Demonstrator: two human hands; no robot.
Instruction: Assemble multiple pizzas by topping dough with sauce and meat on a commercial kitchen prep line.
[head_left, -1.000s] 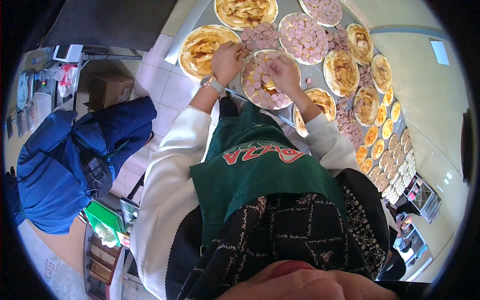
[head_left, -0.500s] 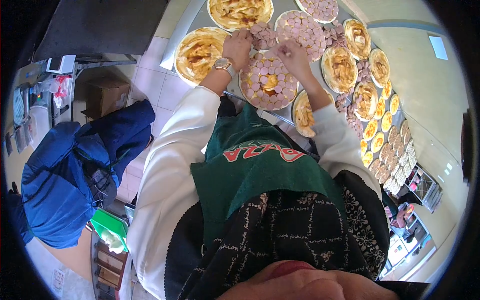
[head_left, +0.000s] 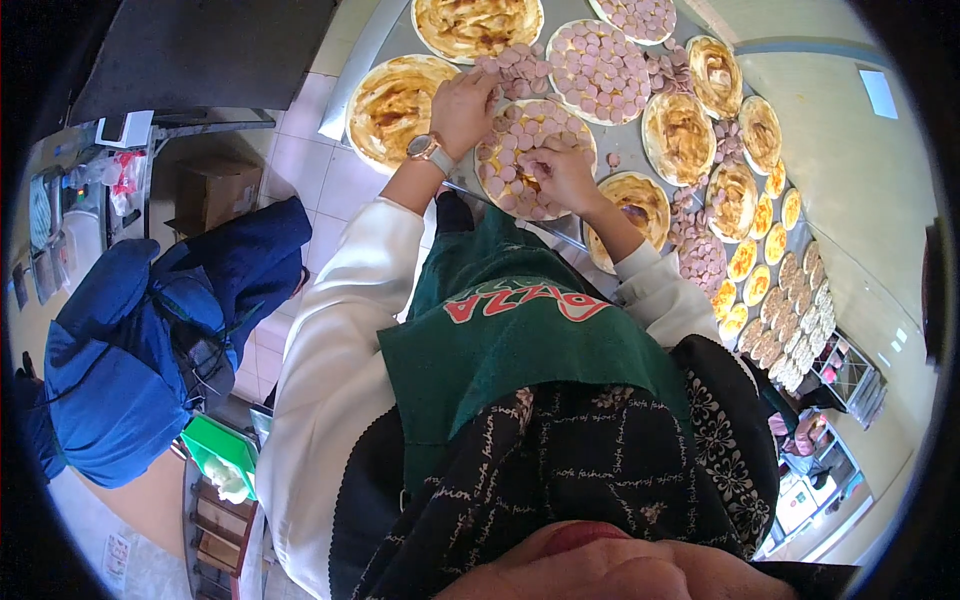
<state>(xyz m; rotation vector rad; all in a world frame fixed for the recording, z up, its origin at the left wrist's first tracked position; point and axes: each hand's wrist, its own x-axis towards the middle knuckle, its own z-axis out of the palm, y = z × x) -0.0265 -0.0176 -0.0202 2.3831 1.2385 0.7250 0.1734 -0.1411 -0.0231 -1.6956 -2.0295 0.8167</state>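
Observation:
A round pizza base (head_left: 512, 187) lies at the table's near edge, covered with pink sausage slices (head_left: 528, 127). My right hand (head_left: 568, 180) is over its right half, fingertips pinched on sausage slices near the middle. Over the pizza's upper left edge, my left hand (head_left: 464, 108) is closed with curled fingers, beside a loose pile of sausage slices (head_left: 518, 70). What it holds is hidden. A watch (head_left: 430, 150) is on my left wrist. To the left lies a sauce-spread base (head_left: 395, 110) without slices; another sauced base (head_left: 636, 212) sits right of my right hand.
The metal table (head_left: 625, 150) runs off to the right, with several sauced bases, sliced-sausage heaps and small pizzas (head_left: 790, 208). Behind lies a fully covered pizza (head_left: 598, 72). A person in blue (head_left: 120, 370) bends at the left, near a green crate (head_left: 215, 455) and a cardboard box (head_left: 215, 195).
My right hand has come down and left from above the pizza's upper right to its middle. My left hand has drawn back slightly from the slice pile. Slices now cover the pizza's middle.

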